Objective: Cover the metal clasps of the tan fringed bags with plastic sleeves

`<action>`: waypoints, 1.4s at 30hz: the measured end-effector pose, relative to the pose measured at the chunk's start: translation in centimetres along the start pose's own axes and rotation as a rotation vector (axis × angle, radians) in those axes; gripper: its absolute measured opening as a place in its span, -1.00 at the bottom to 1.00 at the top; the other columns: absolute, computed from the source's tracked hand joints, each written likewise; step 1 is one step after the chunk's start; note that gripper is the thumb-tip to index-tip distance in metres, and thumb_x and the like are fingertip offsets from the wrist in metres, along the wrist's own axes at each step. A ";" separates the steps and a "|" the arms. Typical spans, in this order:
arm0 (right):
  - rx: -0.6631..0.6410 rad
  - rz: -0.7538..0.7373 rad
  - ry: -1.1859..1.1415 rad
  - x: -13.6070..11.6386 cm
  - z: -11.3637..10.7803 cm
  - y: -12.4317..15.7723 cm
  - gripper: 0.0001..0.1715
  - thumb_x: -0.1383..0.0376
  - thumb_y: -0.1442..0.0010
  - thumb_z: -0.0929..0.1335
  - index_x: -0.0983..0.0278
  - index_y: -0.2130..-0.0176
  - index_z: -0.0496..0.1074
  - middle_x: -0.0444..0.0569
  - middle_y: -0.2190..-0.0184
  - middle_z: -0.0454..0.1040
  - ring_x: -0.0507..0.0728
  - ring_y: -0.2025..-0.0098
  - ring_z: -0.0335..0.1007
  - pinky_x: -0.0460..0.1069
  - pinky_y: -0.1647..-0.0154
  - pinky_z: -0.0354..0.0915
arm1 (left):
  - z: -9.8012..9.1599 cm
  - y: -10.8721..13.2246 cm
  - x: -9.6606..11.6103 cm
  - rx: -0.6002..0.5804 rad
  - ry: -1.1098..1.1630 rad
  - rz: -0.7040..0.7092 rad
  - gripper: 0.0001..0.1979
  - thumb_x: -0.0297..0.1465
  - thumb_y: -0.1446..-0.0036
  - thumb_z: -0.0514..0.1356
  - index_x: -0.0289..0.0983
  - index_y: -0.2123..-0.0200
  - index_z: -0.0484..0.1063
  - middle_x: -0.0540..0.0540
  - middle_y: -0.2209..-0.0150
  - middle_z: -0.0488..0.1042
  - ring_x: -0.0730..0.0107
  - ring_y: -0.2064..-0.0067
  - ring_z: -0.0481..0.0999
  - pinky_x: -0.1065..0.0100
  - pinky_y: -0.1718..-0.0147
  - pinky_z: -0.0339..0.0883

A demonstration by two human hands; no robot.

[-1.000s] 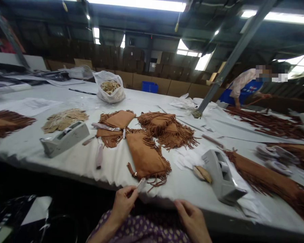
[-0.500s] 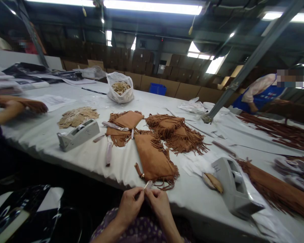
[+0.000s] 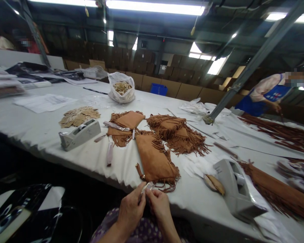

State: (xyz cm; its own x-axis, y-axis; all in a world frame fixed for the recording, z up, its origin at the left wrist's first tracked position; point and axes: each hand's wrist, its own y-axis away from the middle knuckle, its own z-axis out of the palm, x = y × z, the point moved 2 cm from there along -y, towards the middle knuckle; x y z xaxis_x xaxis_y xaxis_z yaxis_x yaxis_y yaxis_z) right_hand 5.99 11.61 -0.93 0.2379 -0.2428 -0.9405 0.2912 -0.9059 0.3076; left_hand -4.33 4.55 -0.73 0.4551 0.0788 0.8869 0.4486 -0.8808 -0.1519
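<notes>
Close to the table's front edge, my left hand [image 3: 132, 206] and my right hand [image 3: 158, 204] meet, fingertips pinched. Between them is a small piece of clear, shiny plastic [image 3: 149, 186]; fingers cover part of it, so its exact kind is hidden. Just beyond lies a tan suede fringed pouch [image 3: 152, 157] with a zip and a tassel pull [image 3: 140, 171]. Behind it are another fringed pouch [image 3: 129, 119] and a heap of fringed pouches [image 3: 176, 130]. Narrow plastic-wrapped strips [image 3: 109, 153] lie left of the near pouch.
Grey tape dispensers stand left [image 3: 81, 134] and right [image 3: 239, 189] on the white-covered table [image 3: 88, 172]. Farther back are tan tags [image 3: 78, 116] and a plastic bag [image 3: 121, 88] of similar pieces. A slanted metal post [image 3: 233, 89] rises at right, near a co-worker in a blue apron [image 3: 255, 98].
My left fingers have shifted up around the plastic piece, which shows more crumpled. A co-worker's arm with a brown fringed item has left the far left. The co-worker at right has raised a hand.
</notes>
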 end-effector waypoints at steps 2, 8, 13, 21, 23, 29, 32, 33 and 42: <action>0.008 -0.022 0.020 0.0 -0.2 -0.1 -0.44 -0.14 0.13 0.38 0.29 0.66 0.32 -0.23 0.82 0.13 -0.03 0.72 0.02 -0.11 0.74 -0.04 | 0.0 0.0 0.1 -0.018 -0.043 0.050 -0.65 -0.35 -0.16 0.04 -0.18 0.01 0.44 -0.18 0.13 0.56 0.18 0.12 0.54 0.30 0.11 0.35; -0.017 -0.062 0.044 -0.3 -0.7 -0.1 -0.48 -0.09 0.12 0.39 0.34 0.60 0.42 -0.17 0.74 0.27 -0.01 0.66 0.09 -0.11 0.67 -0.01 | 0.4 -1.4 0.0 -0.149 0.305 -0.327 -0.68 -0.23 -0.05 0.13 -0.33 0.27 0.52 -0.10 0.50 0.55 0.37 0.56 0.49 0.43 0.58 0.31; -0.100 -0.082 0.041 -0.1 -0.8 -0.2 -0.43 -0.14 0.12 0.39 0.33 0.59 0.41 -0.19 0.74 0.27 -0.04 0.69 0.03 -0.12 0.68 -0.07 | 0.7 -2.0 -0.2 -0.270 0.605 -0.514 -0.64 -0.13 0.08 0.21 -0.36 0.41 0.44 0.01 0.59 0.45 0.58 0.73 0.29 0.53 0.74 0.08; 0.212 0.001 0.128 0.7 -4.3 1.5 -0.25 -0.30 0.05 0.24 0.32 0.42 0.49 -0.09 0.74 0.38 0.01 0.78 0.10 -0.08 0.76 -0.02 | 0.1 -2.2 -0.2 -0.158 0.394 -0.377 -0.59 -0.08 -0.02 0.13 -0.35 0.46 0.44 0.00 0.61 0.41 0.57 0.71 0.24 0.50 0.73 0.04; 0.204 0.014 0.013 0.5 -4.3 2.3 -0.19 -0.29 0.07 0.27 0.33 0.20 0.45 -0.10 0.68 0.43 -0.02 0.80 0.06 -0.09 0.78 -0.05 | 0.0 -2.0 0.2 -0.115 0.273 -0.285 -0.61 -0.10 -0.07 0.11 -0.33 0.45 0.47 -0.01 0.59 0.42 0.51 0.64 0.31 0.48 0.66 0.12; 0.024 0.038 -0.278 -0.3 -0.5 3.2 0.07 -0.15 0.11 0.40 0.34 -0.18 0.03 -0.23 0.67 0.38 -0.07 0.81 0.04 -0.17 0.82 -0.09 | -0.1 -1.0 1.3 -0.101 0.085 -0.113 -0.70 -0.23 -0.15 0.07 -0.27 0.40 0.51 -0.04 0.50 0.52 0.38 0.45 0.45 0.43 0.39 0.25; 0.012 0.019 -0.373 -0.5 0.7 3.1 0.11 -0.10 0.11 0.43 0.32 -0.21 -0.05 -0.31 0.72 0.29 -0.09 0.80 0.00 -0.21 0.81 -0.13 | -0.1 -0.9 1.1 -0.111 0.141 -0.142 -0.70 -0.22 -0.15 0.07 -0.28 0.41 0.49 -0.06 0.50 0.51 0.37 0.45 0.46 0.44 0.43 0.25; 0.019 0.013 -0.404 -0.6 0.9 3.2 0.12 -0.09 0.11 0.44 0.31 -0.21 -0.06 -0.32 0.72 0.28 -0.09 0.79 0.00 -0.21 0.80 -0.14 | -0.1 -0.9 0.9 -0.112 0.178 -0.167 -0.70 -0.21 -0.14 0.07 -0.29 0.41 0.47 -0.05 0.51 0.50 0.39 0.48 0.44 0.44 0.48 0.25; 0.003 0.011 -0.637 -0.7 1.1 3.3 0.09 0.03 0.09 0.48 0.22 -0.22 -0.10 -0.33 0.70 0.27 -0.11 0.76 -0.01 -0.24 0.75 -0.08 | 0.8 -0.9 0.0 -0.097 0.563 -0.382 -0.61 -0.16 -0.09 0.12 -0.22 0.12 0.07 0.10 0.61 0.43 0.55 0.74 0.26 0.55 0.74 0.06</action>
State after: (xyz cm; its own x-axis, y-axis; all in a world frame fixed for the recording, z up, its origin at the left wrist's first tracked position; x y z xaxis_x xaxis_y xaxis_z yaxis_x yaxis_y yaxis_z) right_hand 5.75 8.37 0.61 -0.3577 -0.4098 -0.8391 0.2891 -0.9030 0.3178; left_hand -4.16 5.72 -0.95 -0.2026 0.1607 0.9660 0.4154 -0.8792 0.2334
